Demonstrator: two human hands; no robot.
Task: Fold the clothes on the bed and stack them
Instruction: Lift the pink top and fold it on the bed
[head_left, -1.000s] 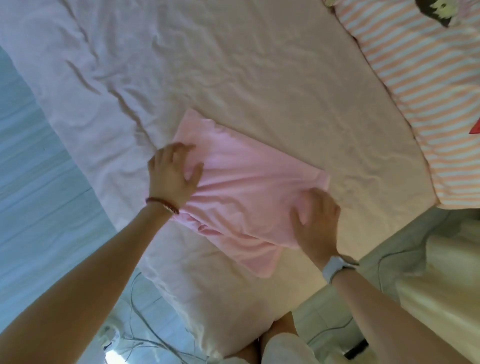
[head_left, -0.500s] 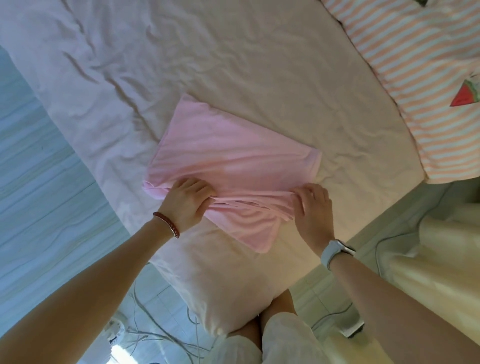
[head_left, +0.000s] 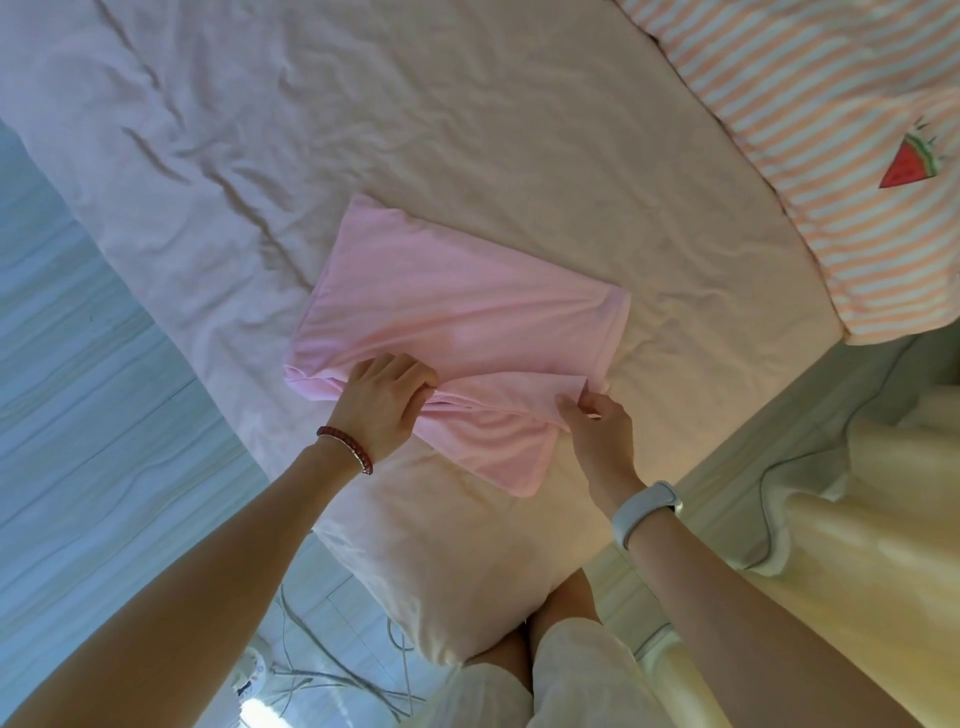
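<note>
Pinching pink garment (head_left: 457, 317), left hand (head_left: 382, 402), right hand (head_left: 600, 434), no readable writing

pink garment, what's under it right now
The pink garment lies on the wrinkled bed sheet. The left hand and right hand grip its near edge; whatever lies beneath its folds is covered.

Soft, even daylight, fairly bright; the bed sheet (head_left: 467, 130) looks warm and washed out, creases casting only faint shadows; bluish cast along the left floor (head_left: 78, 415); wide-angle bending at the edges; overall slightly soft, no hard glare
</note>
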